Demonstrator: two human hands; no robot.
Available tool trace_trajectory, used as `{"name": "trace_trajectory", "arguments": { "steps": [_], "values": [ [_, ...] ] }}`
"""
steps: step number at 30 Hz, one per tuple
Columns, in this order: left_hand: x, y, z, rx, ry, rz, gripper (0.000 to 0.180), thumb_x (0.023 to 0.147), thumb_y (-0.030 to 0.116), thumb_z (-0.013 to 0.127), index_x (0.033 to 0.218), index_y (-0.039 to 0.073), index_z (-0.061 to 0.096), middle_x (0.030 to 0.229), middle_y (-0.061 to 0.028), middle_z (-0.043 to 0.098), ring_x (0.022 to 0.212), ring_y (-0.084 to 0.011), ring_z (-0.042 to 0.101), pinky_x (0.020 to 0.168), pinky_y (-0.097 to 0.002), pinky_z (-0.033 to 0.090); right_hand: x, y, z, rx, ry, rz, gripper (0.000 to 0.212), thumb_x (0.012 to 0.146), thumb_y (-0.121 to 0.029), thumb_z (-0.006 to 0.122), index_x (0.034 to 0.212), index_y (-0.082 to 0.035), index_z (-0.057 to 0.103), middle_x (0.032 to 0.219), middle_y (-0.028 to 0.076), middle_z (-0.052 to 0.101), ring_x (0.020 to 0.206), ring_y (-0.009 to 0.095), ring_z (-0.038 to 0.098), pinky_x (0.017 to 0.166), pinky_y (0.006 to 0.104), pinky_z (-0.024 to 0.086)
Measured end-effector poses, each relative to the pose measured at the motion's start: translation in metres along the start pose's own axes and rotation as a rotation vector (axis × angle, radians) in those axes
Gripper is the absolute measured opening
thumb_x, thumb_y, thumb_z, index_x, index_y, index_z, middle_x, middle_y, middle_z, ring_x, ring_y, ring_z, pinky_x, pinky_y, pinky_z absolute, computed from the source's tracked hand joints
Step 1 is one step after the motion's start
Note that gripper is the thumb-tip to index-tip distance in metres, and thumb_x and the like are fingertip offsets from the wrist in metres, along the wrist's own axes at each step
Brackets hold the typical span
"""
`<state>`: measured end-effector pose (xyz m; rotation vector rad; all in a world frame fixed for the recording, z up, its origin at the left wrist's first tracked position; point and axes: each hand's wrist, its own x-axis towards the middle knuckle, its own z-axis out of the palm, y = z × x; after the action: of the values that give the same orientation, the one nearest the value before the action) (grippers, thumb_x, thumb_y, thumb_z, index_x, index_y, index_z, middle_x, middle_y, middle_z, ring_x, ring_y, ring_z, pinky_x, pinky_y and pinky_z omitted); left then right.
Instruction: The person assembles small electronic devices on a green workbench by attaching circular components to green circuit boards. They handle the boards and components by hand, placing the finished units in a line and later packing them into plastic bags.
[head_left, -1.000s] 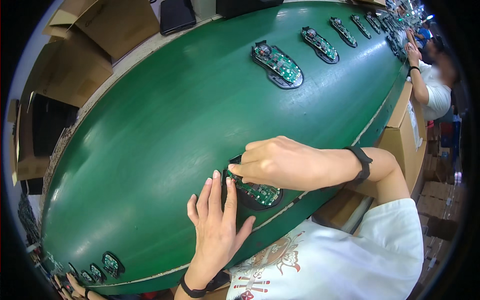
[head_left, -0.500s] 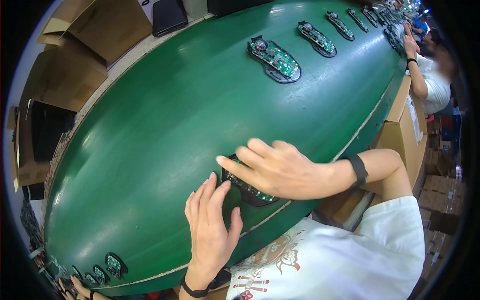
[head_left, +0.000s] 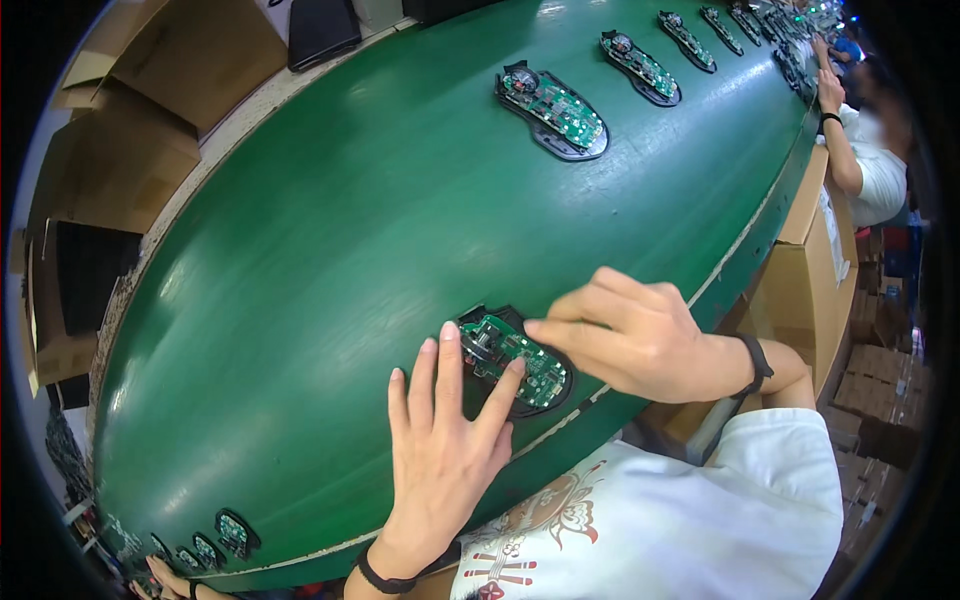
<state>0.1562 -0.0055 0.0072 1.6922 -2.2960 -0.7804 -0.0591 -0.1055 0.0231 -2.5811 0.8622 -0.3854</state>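
In front of me on the green surface lies an opened computer mouse (head_left: 545,380): a black base shell with a green circuit board and a dark scroll wheel. My left hand (head_left: 445,440) is open and spread. Its index fingertip rests at the wheel end, and its thumb tip touches the board. My right hand (head_left: 640,335) is closed in a pinch at the board's far right edge. Whatever its fingertips hold, if anything, is hidden. Black bands circle both wrists.
Several similar mouse bases with boards (head_left: 555,110) run along the green surface (head_left: 330,250) toward the far right, others (head_left: 232,535) sit lower left. Cardboard boxes (head_left: 200,60) stand at the left, another (head_left: 790,290) by my right arm. A co-worker (head_left: 870,170) sits at right.
My right hand has moved right, off the wheel end to the board's edge, uncovering the board. My left hand has moved forward and right, its thumb now on the board.
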Motion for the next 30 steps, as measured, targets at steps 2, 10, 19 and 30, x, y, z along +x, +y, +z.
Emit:
{"name": "trace_trajectory", "arguments": {
  "steps": [2, 10, 19, 30],
  "values": [
    [-0.001, 0.000, -0.002, 0.003, -0.025, -0.024, 0.069, 0.069, 0.017, 0.083, 0.134, 0.028, 0.063, 0.151, -0.0230, 0.037, 0.128, -0.0405, 0.043, 0.107, -0.0580, 0.037, -0.012, -0.002, 0.005, 0.094, 0.006, 0.041, 0.022, 0.073, -0.010, 0.076, 0.095, -0.009, 0.073, 0.086, -0.001, 0.061, 0.073, 0.014, 0.055, 0.048, 0.0267, 0.047],
    [-0.017, 0.012, 0.006, 0.214, 0.029, -0.106, 0.069, 0.068, 0.020, 0.086, 0.131, 0.038, 0.064, 0.138, -0.0169, 0.045, 0.114, -0.0323, 0.048, 0.107, -0.0602, 0.038, -0.035, -0.011, 0.027, 0.210, 0.060, 0.071, 0.017, 0.074, -0.015, 0.080, 0.088, -0.009, 0.072, 0.082, -0.002, 0.058, 0.071, 0.013, 0.052, 0.048, 0.0252, 0.047],
    [-0.014, 0.007, 0.011, 0.206, 0.064, -0.086, 0.058, 0.078, 0.022, 0.077, 0.131, 0.042, 0.063, 0.130, -0.0141, 0.053, 0.105, -0.0285, 0.053, 0.105, -0.0601, 0.039, -0.037, -0.018, 0.038, 0.071, 0.098, 0.013, 0.025, 0.069, -0.013, 0.082, 0.093, -0.008, 0.075, 0.083, -0.001, 0.062, 0.068, 0.014, 0.053, 0.046, 0.0250, 0.043],
    [-0.013, -0.004, -0.016, -0.062, -0.005, -0.067, 0.069, 0.078, 0.021, 0.081, 0.142, 0.023, 0.056, 0.143, -0.0232, 0.042, 0.127, -0.0414, 0.044, 0.108, -0.0584, 0.035, -0.049, -0.015, 0.013, -0.250, -0.108, -0.172, 0.045, 0.080, -0.035, 0.076, 0.112, -0.005, 0.070, 0.096, 0.000, 0.060, 0.083, 0.011, 0.054, 0.048, 0.0232, 0.038]
  ]
}}
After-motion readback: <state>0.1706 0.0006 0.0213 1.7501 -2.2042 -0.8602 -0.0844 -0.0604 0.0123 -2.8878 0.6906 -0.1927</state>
